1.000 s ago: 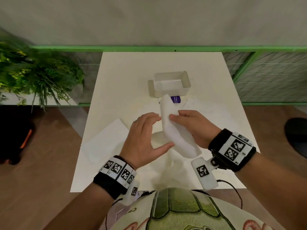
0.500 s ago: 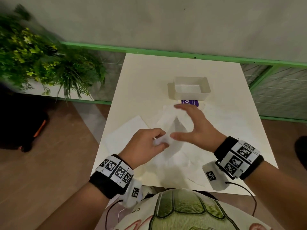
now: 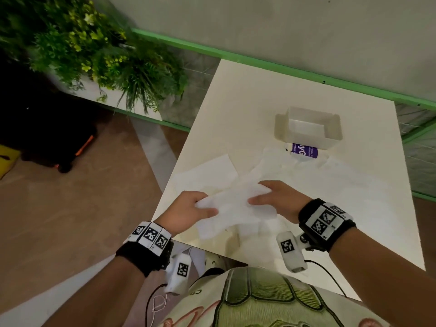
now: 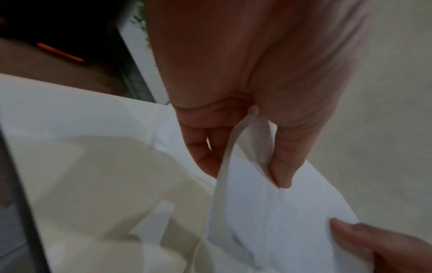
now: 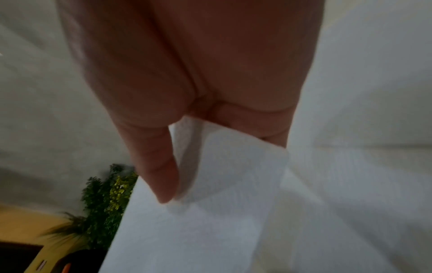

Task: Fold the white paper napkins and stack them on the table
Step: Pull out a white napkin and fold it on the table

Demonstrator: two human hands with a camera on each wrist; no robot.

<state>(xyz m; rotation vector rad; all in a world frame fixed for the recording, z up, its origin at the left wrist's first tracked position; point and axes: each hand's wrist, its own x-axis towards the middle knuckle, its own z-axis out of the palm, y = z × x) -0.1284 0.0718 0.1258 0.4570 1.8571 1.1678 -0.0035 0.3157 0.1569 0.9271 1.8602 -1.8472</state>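
The only print in sight is on a purple label [image 3: 304, 150] that shows at the near edge of a clear plastic box [image 3: 309, 128] on the white table [image 3: 247, 95]; large white letters on it look like "yc", and the smaller lines beside them are too small to read. The black bands on both wrists carry square black-and-white coded markers, without words. Both hands hold one white paper napkin [image 3: 232, 208] above the near part of the table. The left hand [image 3: 186, 211] pinches the napkin's left end, thumb on top and curled fingers beneath; the left wrist view shows the sheet [image 4: 268, 212] running between thumb and fingers. The right hand [image 3: 280, 201] pinches the right end, and its wrist view shows the thumb pressed to the paper [image 5: 222, 175] against the bent fingers. The napkin hangs between the two hands, slightly slack. Under it more white napkins lie spread loose over the table, and one flat napkin [image 3: 207, 173] lies near the table's left edge. A leafy green plant [image 3: 106, 55] stands off to the left of the table.
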